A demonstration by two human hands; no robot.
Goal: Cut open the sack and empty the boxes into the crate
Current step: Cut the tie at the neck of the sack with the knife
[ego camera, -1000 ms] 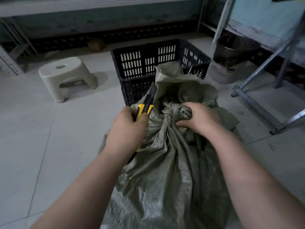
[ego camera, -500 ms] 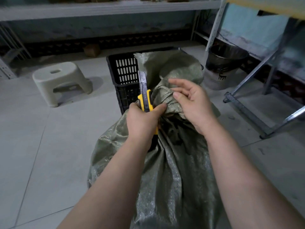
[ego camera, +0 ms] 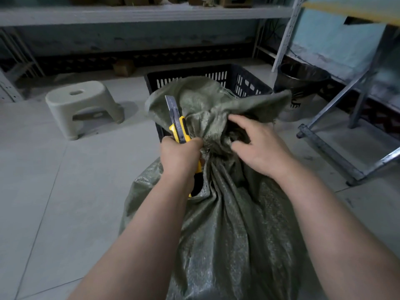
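my left hand (ego camera: 179,154) was clenched round the yellow utility knife (ego camera: 178,126), blade out and pointing up beside the gathered neck of the green sack (ego camera: 227,224). my right hand (ego camera: 257,148) lay on the loose folds above, fingers spread. the sack stood just before the black crate (ego camera: 244,80). i judged the cutting still to do: next, blade to the neck, clear of my fingers.

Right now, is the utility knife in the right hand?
No, the left hand grips the utility knife with its blade pointing up, while the right hand rests on the sack at its bunched neck.
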